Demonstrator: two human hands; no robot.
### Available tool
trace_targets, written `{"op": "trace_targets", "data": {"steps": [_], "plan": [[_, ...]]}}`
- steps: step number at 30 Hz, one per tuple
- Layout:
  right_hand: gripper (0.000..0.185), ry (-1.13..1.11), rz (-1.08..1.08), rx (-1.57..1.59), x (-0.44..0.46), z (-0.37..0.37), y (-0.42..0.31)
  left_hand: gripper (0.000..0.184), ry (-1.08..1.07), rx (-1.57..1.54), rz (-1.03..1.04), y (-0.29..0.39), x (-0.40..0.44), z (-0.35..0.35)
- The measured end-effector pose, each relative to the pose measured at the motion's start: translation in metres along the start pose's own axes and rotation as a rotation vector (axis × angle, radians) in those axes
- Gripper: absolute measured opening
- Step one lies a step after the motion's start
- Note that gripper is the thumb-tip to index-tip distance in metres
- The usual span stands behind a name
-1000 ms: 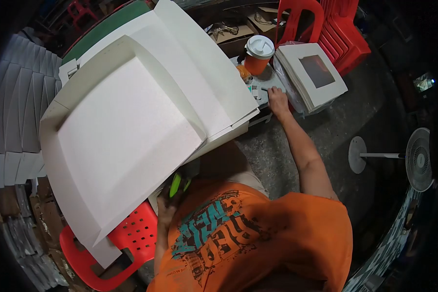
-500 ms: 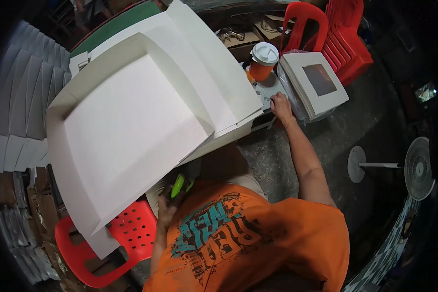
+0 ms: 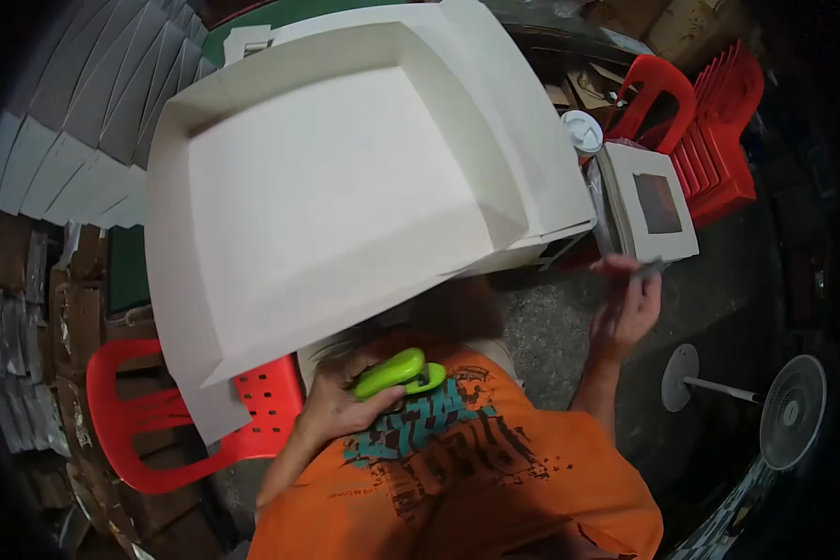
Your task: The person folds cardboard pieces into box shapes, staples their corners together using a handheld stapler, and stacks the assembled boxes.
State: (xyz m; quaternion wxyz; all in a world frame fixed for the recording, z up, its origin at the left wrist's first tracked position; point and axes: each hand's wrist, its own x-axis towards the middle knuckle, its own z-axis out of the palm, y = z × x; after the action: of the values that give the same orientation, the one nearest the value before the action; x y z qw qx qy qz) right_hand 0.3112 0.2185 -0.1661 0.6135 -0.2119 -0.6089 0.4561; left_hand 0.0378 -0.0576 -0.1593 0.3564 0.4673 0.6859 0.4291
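The white box (image 3: 336, 187) lies open side up on a stack of white card sheets (image 3: 509, 84), its near left corner jutting out over a red chair (image 3: 275, 397). Just off the near side of the box, the left hand (image 3: 341, 399) wraps around a green stapler (image 3: 392, 371), thumb along its flank, front end pointing right. Right of the box and well apart from it, the right hand (image 3: 625, 313) pinches a small grey piece (image 3: 648, 270) between thumb and fingers; blur hides what it is. Beyond that hand, also right of the box, sit a pile of window boxes (image 3: 658, 201) and a white cup lid (image 3: 583, 132).

The grey piece looks the likeliest thing to be lost: a light fingertip hold could let it drop to the floor right of the box. The box itself might slide or tip if a forearm or the stapler bumps its overhanging near edge. A careless squeeze of the stapler near the fingertips could nip them.
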Motion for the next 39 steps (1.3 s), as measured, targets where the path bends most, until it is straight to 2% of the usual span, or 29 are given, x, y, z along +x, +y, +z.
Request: {"op": "trace_targets", "data": {"steps": [3,4,6,8,10,13,16,19,20,23,24,27,28,29,32,34,37,39], "plan": [[0.023,-0.491,-0.161,0.272,-0.025,0.060,-0.055,0.027,-0.021,-0.107,0.123,0.028,0.002,0.002],[0.021,-0.658,-0.211,0.216,-0.022,0.070,-0.064,0.026,-0.028,-0.142,0.100,0.038,0.003,0.002],[0.019,-0.850,-0.251,0.160,-0.022,0.088,-0.073,0.025,-0.032,-0.203,0.043,0.058,0.000,-0.005],[0.018,-0.889,-0.257,0.166,-0.025,0.109,-0.076,0.023,-0.017,-0.245,-0.006,0.078,-0.007,-0.019],[0.019,-0.862,-0.291,0.213,-0.027,0.122,-0.079,0.027,0.012,-0.251,0.016,0.082,-0.011,-0.032],[0.017,-0.846,-0.289,0.230,-0.027,0.140,-0.090,0.029,0.040,-0.333,0.236,0.067,-0.012,-0.042],[0.016,-0.899,-0.165,0.169,-0.022,0.148,-0.106,0.036,-0.077,-0.397,0.340,0.064,-0.008,-0.063],[0.022,-0.839,-0.132,0.128,-0.017,0.168,-0.119,0.039,-0.203,-0.516,0.535,0.052,0.014,-0.073],[0.027,-0.797,-0.123,0.090,-0.020,0.171,-0.123,0.039,-0.241,-0.492,0.569,0.049,0.019,-0.078],[0.023,-0.838,-0.156,0.019,-0.019,0.176,-0.129,0.040,-0.070,-0.270,0.757,0.048,0.023,-0.093],[0.020,-0.768,-0.156,0.076,-0.027,0.181,-0.125,0.041,-0.037,-0.186,0.806,0.059,0.027,-0.110],[0.018,-0.738,-0.125,0.126,-0.039,0.179,-0.114,0.035,0.011,-0.381,0.752,0.055,0.016,-0.095],[0.020,-0.723,-0.147,0.105,-0.045,0.176,-0.107,0.034,-0.023,-0.474,0.635,0.055,0.009,-0.091],[0.020,-0.710,-0.142,0.067,-0.049,0.176,-0.107,0.033,-0.059,-0.514,0.618,0.050,0.009,-0.091],[0.021,-0.735,-0.143,-0.020,-0.054,0.167,-0.100,0.033,-0.083,-0.624,0.645,0.031,0.016,-0.081],[0.021,-0.744,-0.140,-0.019,-0.054,0.161,-0.098,0.036,0.077,-0.747,0.642,0.028,0.012,-0.054],[0.022,-0.759,-0.196,-0.002,-0.050,0.148,-0.090,0.045,0.137,-0.912,0.759,0.035,0.022,-0.038],[0.022,-0.751,-0.243,0.040,-0.046,0.139,-0.085,0.048,0.162,-0.886,0.810,0.048,0.026,-0.035]]}}
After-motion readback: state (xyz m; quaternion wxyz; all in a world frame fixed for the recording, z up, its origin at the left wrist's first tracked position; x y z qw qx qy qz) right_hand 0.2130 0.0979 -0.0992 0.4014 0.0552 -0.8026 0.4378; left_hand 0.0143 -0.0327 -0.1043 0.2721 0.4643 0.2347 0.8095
